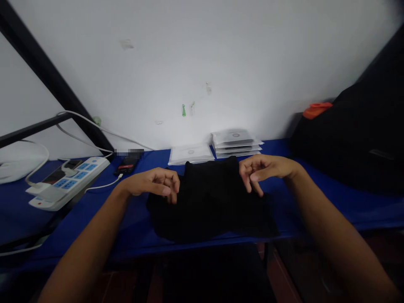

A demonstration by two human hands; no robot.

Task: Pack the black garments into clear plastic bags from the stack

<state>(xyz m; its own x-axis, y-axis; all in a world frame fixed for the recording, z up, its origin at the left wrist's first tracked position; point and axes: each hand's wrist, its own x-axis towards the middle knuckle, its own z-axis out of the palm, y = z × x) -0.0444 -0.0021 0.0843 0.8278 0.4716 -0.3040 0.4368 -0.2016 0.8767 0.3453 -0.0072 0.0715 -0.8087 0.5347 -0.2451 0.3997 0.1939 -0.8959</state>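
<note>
A black cloth item, seemingly a folded garment (pixel 208 202), lies on the blue-covered table in front of me; its dark surface hides the folds. At its left side is my left hand (pixel 159 183), with loosely bent fingers apart and nothing in them. My right hand (pixel 261 168) is over the garment's upper right corner, its fingers also curved and spread, holding nothing. Whether the fingertips touch the cloth I cannot tell. Just behind the garment are a flat white packet (pixel 191 153) and a stack of several clear-wrapped packets (pixel 236 141).
A white power strip (pixel 71 183) with plugs and cables sits at left, beside a phone (pixel 128 163) on a charging cable. Large black fabric or a bag (pixel 347 139) fills the right, with an orange piece (pixel 317 110) on it. A dark metal frame (pixel 53 80) rises at left.
</note>
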